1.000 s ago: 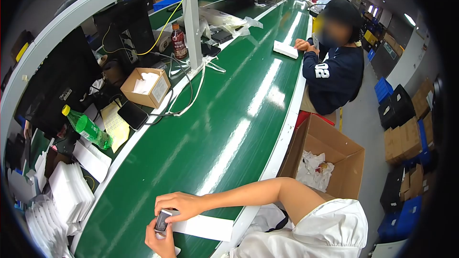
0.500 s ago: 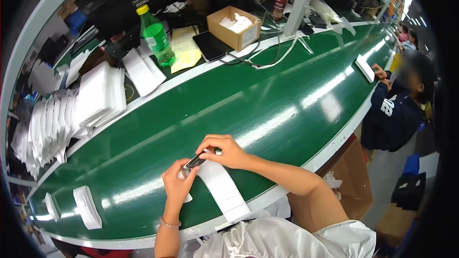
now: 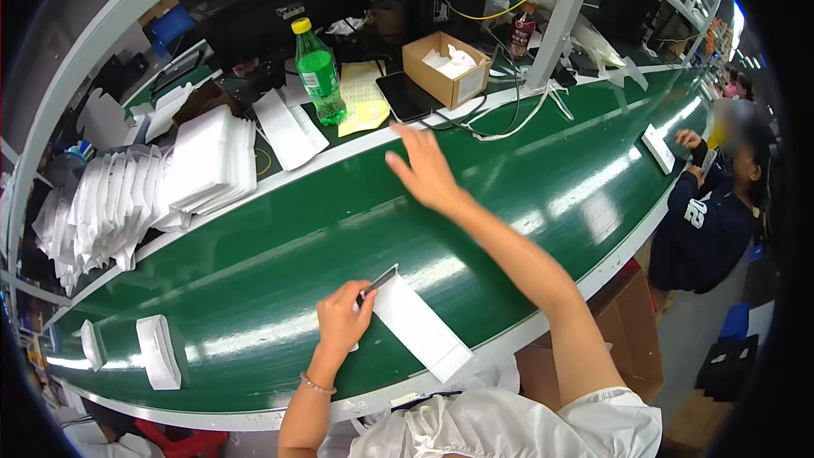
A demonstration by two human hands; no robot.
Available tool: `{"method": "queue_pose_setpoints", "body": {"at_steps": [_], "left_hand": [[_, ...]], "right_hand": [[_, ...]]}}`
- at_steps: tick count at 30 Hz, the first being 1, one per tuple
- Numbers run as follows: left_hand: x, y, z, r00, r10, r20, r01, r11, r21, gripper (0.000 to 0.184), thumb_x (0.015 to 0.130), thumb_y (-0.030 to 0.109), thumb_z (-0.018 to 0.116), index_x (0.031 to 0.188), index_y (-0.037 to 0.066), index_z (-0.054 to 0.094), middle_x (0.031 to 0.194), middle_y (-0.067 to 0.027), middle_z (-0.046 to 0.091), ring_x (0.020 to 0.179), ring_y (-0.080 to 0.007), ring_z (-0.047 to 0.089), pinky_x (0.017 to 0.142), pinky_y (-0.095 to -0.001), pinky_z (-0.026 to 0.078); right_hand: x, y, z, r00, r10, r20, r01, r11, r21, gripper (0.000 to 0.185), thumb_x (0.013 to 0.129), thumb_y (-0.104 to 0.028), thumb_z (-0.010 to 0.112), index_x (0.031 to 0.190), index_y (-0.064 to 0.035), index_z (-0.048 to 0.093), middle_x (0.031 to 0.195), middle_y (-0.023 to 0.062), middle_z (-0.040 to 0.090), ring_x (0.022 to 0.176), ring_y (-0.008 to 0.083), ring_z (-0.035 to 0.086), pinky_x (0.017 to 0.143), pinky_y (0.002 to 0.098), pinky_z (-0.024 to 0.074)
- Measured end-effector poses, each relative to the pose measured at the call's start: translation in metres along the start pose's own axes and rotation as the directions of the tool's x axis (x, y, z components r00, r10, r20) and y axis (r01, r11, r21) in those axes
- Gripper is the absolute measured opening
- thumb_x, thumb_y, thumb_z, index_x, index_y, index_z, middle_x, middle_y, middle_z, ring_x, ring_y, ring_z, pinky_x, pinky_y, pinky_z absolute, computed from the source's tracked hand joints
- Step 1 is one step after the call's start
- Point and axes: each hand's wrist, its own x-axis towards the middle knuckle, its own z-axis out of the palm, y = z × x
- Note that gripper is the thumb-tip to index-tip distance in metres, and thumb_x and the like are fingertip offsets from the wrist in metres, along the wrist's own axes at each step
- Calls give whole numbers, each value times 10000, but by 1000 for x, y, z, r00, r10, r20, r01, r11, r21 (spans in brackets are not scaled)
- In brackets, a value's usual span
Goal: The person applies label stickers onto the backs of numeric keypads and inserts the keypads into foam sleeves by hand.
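My left hand (image 3: 341,321) is closed around a thin dark flat piece (image 3: 379,280), whose exact kind I cannot make out. It pokes out past the thumb, slanting up to the right. Close beside it, a long white folded paper sleeve (image 3: 421,327) lies on the green work surface (image 3: 297,220). A small white edge shows under my left hand, mostly hidden. My right hand (image 3: 424,168) is stretched out over the far side of the green surface, fingers apart and holding nothing. Its fingertips are nearest to a black phone-like slab (image 3: 405,97) and a yellow label sheet (image 3: 363,100).
Behind stand a green bottle (image 3: 320,76), a cardboard box (image 3: 446,69) with white scraps, and stacks of white sleeves (image 3: 208,161). Two white pieces (image 3: 158,352) lie at left. A co-worker (image 3: 712,195) sits at right near another white piece (image 3: 657,149). A metal post (image 3: 562,25) rises behind.
My right hand has let go of the dark piece and moved up and away, opening out. My left hand keeps the piece. The view has shifted slightly.
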Motion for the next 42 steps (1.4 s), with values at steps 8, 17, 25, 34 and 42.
{"method": "queue_pose_setpoints", "body": {"at_steps": [8, 17, 25, 34, 42], "left_hand": [[0, -2, -2, 995, 83, 55, -90, 986, 143, 105, 761, 104, 669, 853, 65, 639, 733, -29, 659, 512, -203, 553, 492, -279, 433], [1, -7, -4, 997, 56, 61, -67, 979, 191, 114, 769, 114, 662, 869, 69, 633, 723, -24, 652, 503, -195, 544, 483, -279, 425], [1, -9, -6, 998, 34, 51, -44, 976, 214, 118, 774, 124, 658, 877, 74, 627, 714, -18, 643, 492, -188, 533, 470, -279, 412], [6, -11, -9, 998, 21, 59, -35, 964, 262, 122, 775, 130, 658, 882, 83, 621, 697, -11, 624, 490, -182, 523, 470, -280, 407], [7, -11, -11, 999, -31, 17, 29, 993, 110, 118, 760, 110, 679, 857, 59, 636, 691, -32, 630, 496, -177, 506, 492, -271, 413]], "right_hand": [[52, 78, 34, 994, 90, 67, -51, 891, -451, 645, 841, -321, 576, 1341, 20, 353, 1229, 215, 474, 1107, 359, 448, 972, 424, 362], [98, 104, 63, 866, 499, -23, -455, 770, -447, 856, 705, -404, 703, 1337, 35, 329, 1156, 261, 485, 1021, 371, 479, 890, 405, 431], [89, 101, 51, 871, 490, -45, -461, 781, -420, 942, 590, -346, 777, 1324, 21, 316, 1092, 225, 474, 914, 378, 521, 801, 418, 474], [92, 71, -26, 977, 145, -156, -187, 937, -295, 927, 560, -275, 782, 1327, -46, 313, 1001, 159, 451, 846, 358, 560, 716, 420, 501], [122, 110, -63, 930, 292, -224, -361, 839, -407, 820, 605, -349, 737, 1301, -85, 393, 1132, 190, 462, 873, 358, 561, 751, 417, 491]]}}
